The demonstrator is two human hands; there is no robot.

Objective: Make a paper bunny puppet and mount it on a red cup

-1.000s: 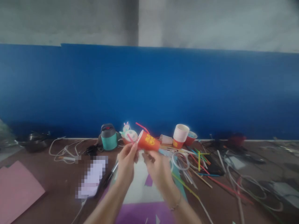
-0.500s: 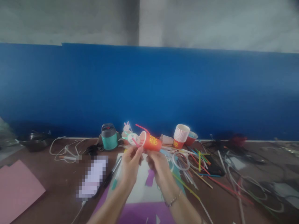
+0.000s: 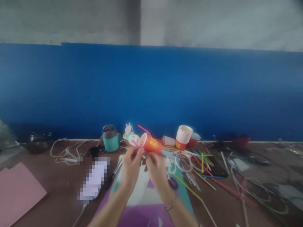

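Note:
An orange-red paper cup (image 3: 152, 144) with yellow lettering lies tilted in my hands, its open mouth facing left. My left hand (image 3: 131, 165) is closed at the lower rim, thumb and fingers pinched together. A short pink strip (image 3: 135, 144) sticks up by those fingertips. Close beside it, my right hand (image 3: 156, 168) has its fingers curled against the cup's underside; their tips are partly hidden. Behind the cup's mouth is a white rabbit-face cutout (image 3: 134, 140) with green ears. A red straw (image 3: 143, 128) rises behind the cup.
Stacked paper cups (image 3: 184, 135) stand at the back right. Loose straws (image 3: 201, 167), a tape roll (image 3: 183, 163) and dark-handled scissors (image 3: 173, 183) lie to the right. White paper (image 3: 139, 192) is below my hands. Leftward are a phone (image 3: 94, 179), a teal flask (image 3: 111, 142) and pink paper (image 3: 21, 195).
My right hand has shifted left, closer to my left hand, uncovering the scissors' handle. The cup has moved slightly left and tilts a little more.

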